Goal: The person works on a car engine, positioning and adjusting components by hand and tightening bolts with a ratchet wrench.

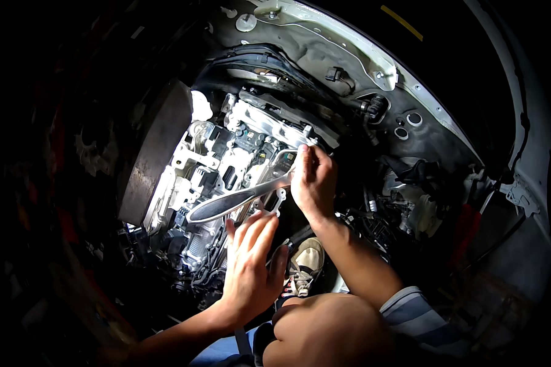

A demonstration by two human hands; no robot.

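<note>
In my right hand [312,183] is the narrow end of a ratchet wrench [223,205], a silver tool with a long grey-inlaid handle. The fingers are closed around that end, so its head is hidden. The handle slopes down to the left over a bare metal engine-like assembly [226,160] with black connectors and green parts. Just below the handle, my left hand [249,260] is open, its fingers extended and touching nothing I can make out clearly. Its fingertips are close to a small silver bracket [280,197] with holes.
A dark flat panel [156,156] stands along the assembly's left side. Black hoses [257,58] run behind it, below a pale vehicle body panel [324,37]. My shoe [306,260] is between my arms. Wiring and hardware [404,205] crowd the right; the surroundings are dark.
</note>
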